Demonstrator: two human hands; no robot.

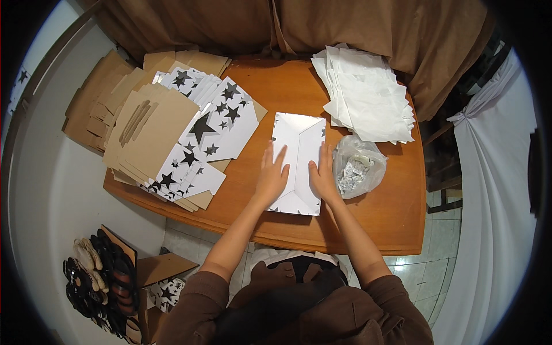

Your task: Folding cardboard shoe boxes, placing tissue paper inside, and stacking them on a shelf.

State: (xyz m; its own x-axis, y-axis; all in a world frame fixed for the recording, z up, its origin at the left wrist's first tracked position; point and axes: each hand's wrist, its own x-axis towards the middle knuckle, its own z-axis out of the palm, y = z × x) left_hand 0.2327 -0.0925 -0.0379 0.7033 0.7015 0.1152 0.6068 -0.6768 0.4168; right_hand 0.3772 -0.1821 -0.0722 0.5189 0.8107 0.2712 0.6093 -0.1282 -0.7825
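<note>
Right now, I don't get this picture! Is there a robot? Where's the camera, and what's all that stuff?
No robot here, just a person with two bare hands. The camera sits on the person's head and looks down, so the arms come up from the bottom. Its very wide lens makes straight edges look bent.

The left hand and right hand touch the two long sides of a white box, fingers open rather than wrapped around it.

The box lies on a brown wooden table. On the left are piled brown cardboard and white card with black stars. On the right are white paper sheets and, nearer the person, a see-through plastic bag with small things inside.
</note>
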